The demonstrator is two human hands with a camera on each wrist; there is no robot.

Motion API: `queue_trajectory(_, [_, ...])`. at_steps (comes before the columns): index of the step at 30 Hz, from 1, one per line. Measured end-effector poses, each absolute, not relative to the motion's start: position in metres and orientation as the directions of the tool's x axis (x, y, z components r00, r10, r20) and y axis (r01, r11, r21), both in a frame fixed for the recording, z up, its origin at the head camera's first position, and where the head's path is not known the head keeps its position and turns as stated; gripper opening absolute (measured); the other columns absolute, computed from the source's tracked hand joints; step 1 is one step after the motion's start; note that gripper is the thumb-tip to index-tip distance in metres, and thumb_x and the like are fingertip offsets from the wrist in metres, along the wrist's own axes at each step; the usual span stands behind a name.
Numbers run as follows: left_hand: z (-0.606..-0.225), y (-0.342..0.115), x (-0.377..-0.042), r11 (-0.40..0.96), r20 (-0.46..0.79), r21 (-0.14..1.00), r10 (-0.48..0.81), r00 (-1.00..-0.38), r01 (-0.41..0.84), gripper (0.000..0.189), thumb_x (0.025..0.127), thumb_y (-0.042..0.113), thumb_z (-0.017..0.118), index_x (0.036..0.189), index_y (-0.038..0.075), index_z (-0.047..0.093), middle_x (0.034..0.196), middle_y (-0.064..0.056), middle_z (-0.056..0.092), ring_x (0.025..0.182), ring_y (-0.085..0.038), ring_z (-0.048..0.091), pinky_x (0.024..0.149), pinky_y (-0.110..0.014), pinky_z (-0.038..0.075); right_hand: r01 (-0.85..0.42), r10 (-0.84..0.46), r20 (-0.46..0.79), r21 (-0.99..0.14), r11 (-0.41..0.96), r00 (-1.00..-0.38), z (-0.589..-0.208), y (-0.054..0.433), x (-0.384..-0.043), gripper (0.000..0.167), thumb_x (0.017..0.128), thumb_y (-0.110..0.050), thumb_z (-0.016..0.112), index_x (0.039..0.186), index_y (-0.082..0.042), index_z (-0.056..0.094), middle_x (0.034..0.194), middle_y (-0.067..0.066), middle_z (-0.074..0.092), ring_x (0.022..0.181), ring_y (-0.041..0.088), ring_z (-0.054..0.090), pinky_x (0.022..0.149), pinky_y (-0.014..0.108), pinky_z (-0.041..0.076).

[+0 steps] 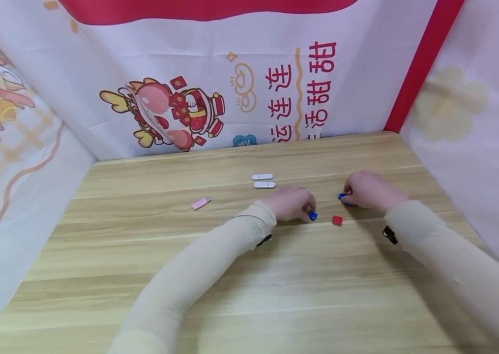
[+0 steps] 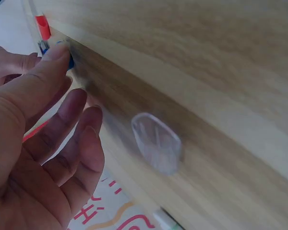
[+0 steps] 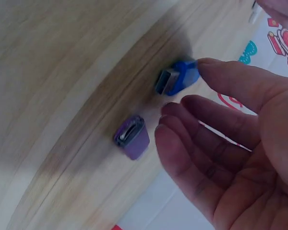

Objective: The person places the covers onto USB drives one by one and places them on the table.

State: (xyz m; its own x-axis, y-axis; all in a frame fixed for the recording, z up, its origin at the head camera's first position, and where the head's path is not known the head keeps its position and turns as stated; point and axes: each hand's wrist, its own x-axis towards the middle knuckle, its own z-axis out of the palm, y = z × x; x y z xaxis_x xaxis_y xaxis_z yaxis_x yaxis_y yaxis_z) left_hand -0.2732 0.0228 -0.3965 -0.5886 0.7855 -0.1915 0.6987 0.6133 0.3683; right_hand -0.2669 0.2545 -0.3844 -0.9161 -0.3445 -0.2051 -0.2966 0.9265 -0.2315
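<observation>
Two pinches: left hand on a small blue piece, likely a cap, right hand on a blue USB drive, connector bare, near a red piece; that pair already parted, white USB sticks apparently capped, untouched.

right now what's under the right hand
A blue USB stick, one end covered by the fingers, and a purple piece; whatever lies directly beneath them can't be seen.

head: high, forward-down | wrists: close, beside fingers | shared: tabletop
</observation>
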Motion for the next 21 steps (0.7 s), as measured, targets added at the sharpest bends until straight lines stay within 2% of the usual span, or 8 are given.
queue_trajectory(4, [-0.401,0.027,-0.279,0.599,-0.19,0.405,0.794,-0.577,0.691,0.017,0.086,0.021,0.079,0.102,0.016,0.073,0.09,0.01,0.066,0.084,-0.004,0.059,0.08,-0.018,0.048,-0.286,-0.333,-0.216,-0.22,0.933,-0.918,-0.385,0.249,-0.269,0.014,0.087,-0.015,0.076,0.089,-0.002,0.074,0.075,0.004,0.063,0.069,0.021,0.055,0.069,0.04,0.05])
queue_trajectory(10, [-0.404,0.029,-0.283,0.567,-0.169,0.419,0.816,-0.553,0.709,0.012,0.087,0.021,0.078,0.097,0.016,0.074,0.087,0.011,0.066,0.082,-0.003,0.06,0.078,-0.017,0.047,-0.256,-0.304,-0.224,-0.217,0.942,-0.926,-0.38,0.242,-0.267,0.012,0.086,-0.011,0.075,0.084,0.0,0.069,0.073,0.007,0.059,0.066,0.023,0.053,0.062,0.036,0.046])
queue_trajectory(15, [-0.403,0.031,-0.281,0.564,-0.17,0.397,0.82,-0.546,0.724,0.013,0.088,0.024,0.077,0.098,0.016,0.074,0.087,0.011,0.066,0.082,-0.004,0.059,0.078,-0.017,0.047,-0.224,-0.27,-0.252,-0.196,0.955,-0.929,-0.378,0.239,-0.267,0.014,0.086,-0.009,0.074,0.082,0.0,0.063,0.071,0.01,0.055,0.064,0.025,0.051,0.058,0.034,0.043])
queue_trajectory(21, [-0.405,0.034,-0.278,0.554,-0.138,0.348,0.828,-0.543,0.756,0.011,0.089,0.025,0.077,0.093,0.015,0.075,0.083,0.009,0.067,0.079,-0.006,0.059,0.078,-0.02,0.047,-0.228,-0.271,-0.254,-0.187,0.956,-0.929,-0.382,0.238,-0.269,0.012,0.081,-0.004,0.073,0.078,-0.002,0.061,0.07,0.009,0.055,0.064,0.026,0.051,0.06,0.036,0.044])
